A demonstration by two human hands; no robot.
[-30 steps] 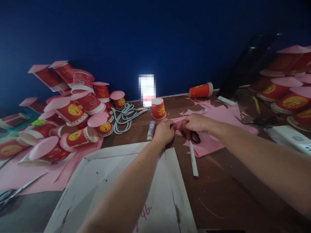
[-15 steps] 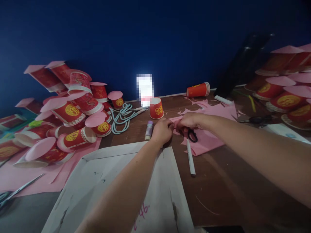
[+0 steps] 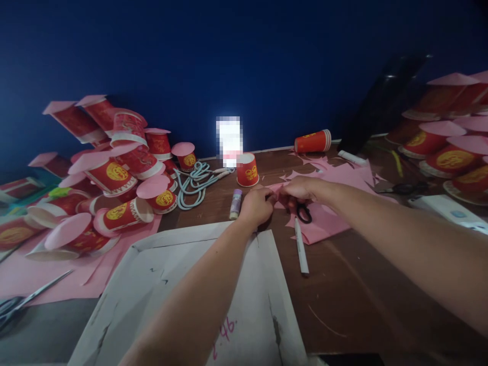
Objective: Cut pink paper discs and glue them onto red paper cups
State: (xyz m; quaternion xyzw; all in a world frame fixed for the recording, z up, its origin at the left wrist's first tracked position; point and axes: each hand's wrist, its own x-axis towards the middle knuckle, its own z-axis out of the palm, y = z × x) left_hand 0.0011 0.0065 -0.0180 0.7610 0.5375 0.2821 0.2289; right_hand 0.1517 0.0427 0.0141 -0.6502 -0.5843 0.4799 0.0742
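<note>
Over the brown table, my left hand (image 3: 259, 207) and my right hand (image 3: 299, 190) meet with fingertips pinched together on a small piece of pink paper (image 3: 276, 189). Most of that piece is hidden by the fingers. Below my right hand shows a black scissors handle (image 3: 304, 213); the blades are out of sight. A white marker (image 3: 301, 251) lies just in front of it. Under and behind my right hand spreads a larger pink sheet (image 3: 331, 218) with jagged cut edges. Left of my left hand stand a purple glue stick (image 3: 236, 204), tilted or lying, and an upside-down red paper cup (image 3: 247, 170).
Red cups with pink paper tops are heaped at left (image 3: 118, 173) and right (image 3: 453, 157). A pale blue rope (image 3: 194, 185) lies coiled behind. A white board or box lid (image 3: 183, 274) is under my left forearm. Scissors (image 3: 34, 295) rest far left. Stacked cups (image 3: 313, 141) lie near the wall.
The whole view has shifted slightly to the right. Both hands stay together on the pink piece, with only a small shift of the fingers.
</note>
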